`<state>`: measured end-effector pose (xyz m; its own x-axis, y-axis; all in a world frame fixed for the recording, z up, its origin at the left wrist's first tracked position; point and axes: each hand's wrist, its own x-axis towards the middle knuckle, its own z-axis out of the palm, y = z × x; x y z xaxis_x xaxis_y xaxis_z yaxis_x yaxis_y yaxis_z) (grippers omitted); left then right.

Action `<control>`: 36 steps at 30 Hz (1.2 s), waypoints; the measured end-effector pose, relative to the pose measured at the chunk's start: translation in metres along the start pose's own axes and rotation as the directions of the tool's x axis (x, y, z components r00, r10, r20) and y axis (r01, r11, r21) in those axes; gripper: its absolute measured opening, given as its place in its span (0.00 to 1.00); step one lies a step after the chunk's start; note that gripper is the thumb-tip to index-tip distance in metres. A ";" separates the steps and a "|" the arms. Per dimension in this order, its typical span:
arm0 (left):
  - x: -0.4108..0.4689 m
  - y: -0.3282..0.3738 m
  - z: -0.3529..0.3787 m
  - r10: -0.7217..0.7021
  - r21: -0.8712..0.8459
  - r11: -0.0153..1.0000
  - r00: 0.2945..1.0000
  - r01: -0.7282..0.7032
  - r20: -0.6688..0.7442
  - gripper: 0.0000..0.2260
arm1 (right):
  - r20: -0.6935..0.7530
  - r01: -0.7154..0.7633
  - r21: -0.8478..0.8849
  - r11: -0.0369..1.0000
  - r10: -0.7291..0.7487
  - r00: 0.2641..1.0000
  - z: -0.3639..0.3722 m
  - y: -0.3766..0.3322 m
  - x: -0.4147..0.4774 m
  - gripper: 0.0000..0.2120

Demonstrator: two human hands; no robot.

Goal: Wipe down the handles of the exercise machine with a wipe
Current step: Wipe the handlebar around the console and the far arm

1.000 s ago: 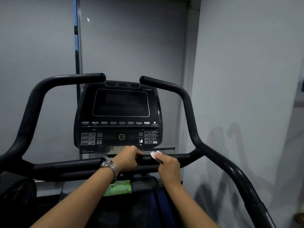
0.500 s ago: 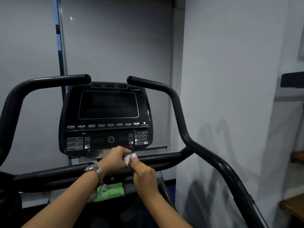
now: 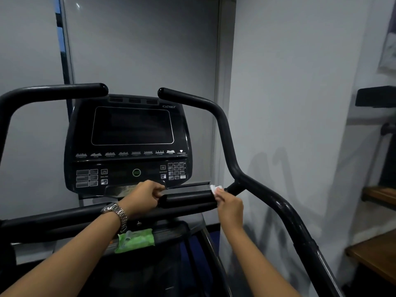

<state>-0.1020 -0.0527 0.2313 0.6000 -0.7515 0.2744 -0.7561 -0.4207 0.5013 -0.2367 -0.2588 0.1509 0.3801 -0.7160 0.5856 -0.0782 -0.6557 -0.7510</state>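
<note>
A black exercise machine fills the view, with a dark console between two upper handles. Below the console runs a short black padded handle. My right hand holds a small white wipe against the right end of this handle, where it joins the long right side bar. My left hand, with a metal watch on the wrist, grips the left end of the same padded handle, fingers curled round it.
A green pack of wipes lies on the ledge under the handles. A white wall stands close on the right, with wooden shelves at the far right. The left upper handle curves down the left side.
My right hand has slid the wipe rightwards along the padded handle, from beside my left hand to its right end. My left hand has stayed on the handle.
</note>
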 end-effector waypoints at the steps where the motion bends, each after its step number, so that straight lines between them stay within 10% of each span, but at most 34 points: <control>1: 0.000 0.002 0.001 -0.003 0.019 1.000 1.000 0.003 -0.007 0.23 | 0.012 -0.095 0.056 0.994 0.094 0.995 -0.007 0.000 0.003 0.12; 7: 0.001 0.034 0.018 0.202 0.085 0.977 0.973 -0.194 -0.109 0.23 | 0.300 -0.377 0.364 0.852 0.275 0.913 -0.034 -0.024 0.002 0.10; 12: 0.005 0.066 0.034 0.272 -0.364 0.899 0.962 -0.243 0.031 0.20 | 0.665 -0.621 0.507 0.598 0.187 0.723 -0.051 -0.049 -0.008 0.15; 16: 0.010 0.068 0.035 0.302 -0.409 0.883 0.946 -0.232 0.115 0.07 | 0.641 -0.646 0.567 0.511 0.220 0.736 -0.058 -0.048 -0.015 0.15; 22: 0.010 0.080 0.048 0.195 -0.264 0.934 0.962 -0.241 -0.192 0.04 | 0.303 -0.597 0.533 0.599 0.523 0.796 -0.061 -0.046 -0.036 0.08; 29: 0.013 0.105 0.058 0.355 -0.101 0.901 0.850 -0.422 -0.390 0.02 | 0.481 -0.660 0.638 0.397 0.464 0.744 -0.063 -0.089 -0.007 0.20; 36: 0.018 0.120 0.069 0.473 -0.017 0.857 0.798 -0.516 -0.374 0.02 | 0.392 -0.634 0.641 0.432 0.526 0.755 -0.069 -0.096 0.026 0.04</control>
<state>-0.2006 -0.1519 0.2396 0.2187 -0.6085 0.7628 -0.9527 0.0358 0.3018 -0.2830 -0.2309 0.2598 0.6071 -0.7913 -0.0730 0.3158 0.3245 -0.8916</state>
